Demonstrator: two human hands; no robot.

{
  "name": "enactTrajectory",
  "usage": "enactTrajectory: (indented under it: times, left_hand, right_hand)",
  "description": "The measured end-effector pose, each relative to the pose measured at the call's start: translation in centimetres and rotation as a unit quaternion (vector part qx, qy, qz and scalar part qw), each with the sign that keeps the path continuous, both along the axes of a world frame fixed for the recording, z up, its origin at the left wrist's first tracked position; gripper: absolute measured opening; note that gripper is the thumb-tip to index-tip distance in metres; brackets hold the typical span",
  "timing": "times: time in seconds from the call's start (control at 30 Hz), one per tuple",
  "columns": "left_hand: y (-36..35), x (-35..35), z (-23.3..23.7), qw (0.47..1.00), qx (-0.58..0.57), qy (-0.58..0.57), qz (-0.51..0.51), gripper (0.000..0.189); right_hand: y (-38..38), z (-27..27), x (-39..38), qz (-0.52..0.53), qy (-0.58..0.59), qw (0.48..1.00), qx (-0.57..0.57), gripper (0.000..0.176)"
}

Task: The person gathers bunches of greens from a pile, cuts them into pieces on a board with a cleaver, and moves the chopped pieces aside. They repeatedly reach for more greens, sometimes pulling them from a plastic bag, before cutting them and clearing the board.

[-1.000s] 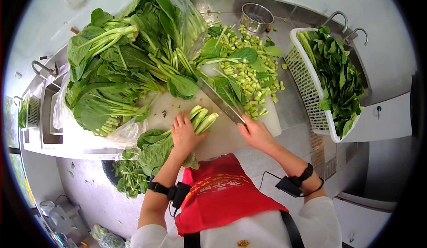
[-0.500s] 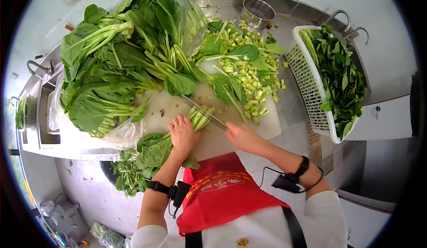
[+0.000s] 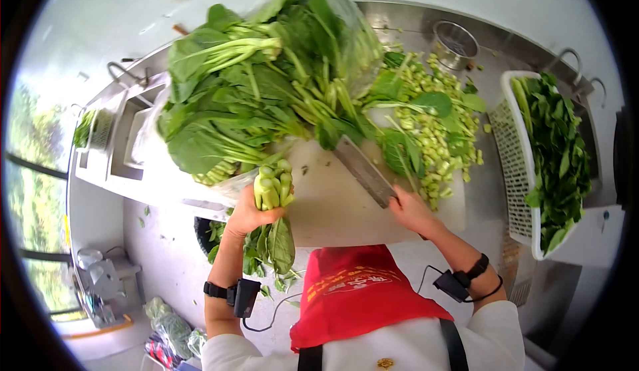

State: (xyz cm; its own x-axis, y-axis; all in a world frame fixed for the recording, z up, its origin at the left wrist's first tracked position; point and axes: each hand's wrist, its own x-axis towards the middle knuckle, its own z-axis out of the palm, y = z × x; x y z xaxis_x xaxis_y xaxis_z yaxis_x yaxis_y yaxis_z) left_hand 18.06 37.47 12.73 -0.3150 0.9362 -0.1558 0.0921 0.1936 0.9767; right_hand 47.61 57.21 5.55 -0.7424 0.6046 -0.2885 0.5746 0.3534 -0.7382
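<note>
Leafy greens with thick pale-green stems [image 3: 271, 191] stand stem-ends up at the nine o'clock side of the white rectangular cutting board [image 3: 319, 208], gripped in the left hand's [image 3: 246, 212] curled fingers. The right hand [image 3: 413, 210], closed at the handle end, holds a broad steel cleaver [image 3: 363, 170] pointing toward eleven o'clock; chopped green stem pieces [image 3: 436, 121] lie at one.

kitchen, steel sink [image 3: 132, 128], curved taps [image 3: 570, 58]
</note>
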Motion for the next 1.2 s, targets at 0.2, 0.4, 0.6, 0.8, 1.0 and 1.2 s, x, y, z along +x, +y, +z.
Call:
enactTrajectory:
  times: [0.2,0.4,0.6,0.8,1.0,1.2]
  left_hand:
    - [-5.6,-2.3,1.0,0.901,0.25,-0.194,0.297,0.059]
    - [-16.9,-11.6,0.1,0.766,0.207,-0.19,0.578,0.05]
    - [-29.0,-34.7,-10.0,0.749,0.161,-0.242,0.596,0.037]
    - [-28.5,-44.3,-11.0,0.803,0.083,-0.235,0.541,0.051]
    - [-19.1,-43.9,-5.0,0.728,0.079,0.268,0.626,0.074]
    - [2.2,-23.4,13.0,0.82,0.248,0.483,0.178,0.033]
  right_hand:
    - [0.3,-2.3,0.5,0.004,0.053,0.999,-0.009,0.029]
    - [-0.3,-1.1,-0.2,-0.046,-0.038,0.997,-0.046,0.035]
    - [-1.2,-1.2,-0.4,-0.042,-0.023,0.999,0.014,0.022]
    - [-2.9,0.6,-1.9,-0.078,-0.041,0.996,0.014,0.014]
    - [-2.8,-0.2,-1.8,-0.072,-0.02,0.996,0.051,0.015]
    - [-2.4,0.3,-2.0,-0.066,-0.041,0.996,0.04,0.015]
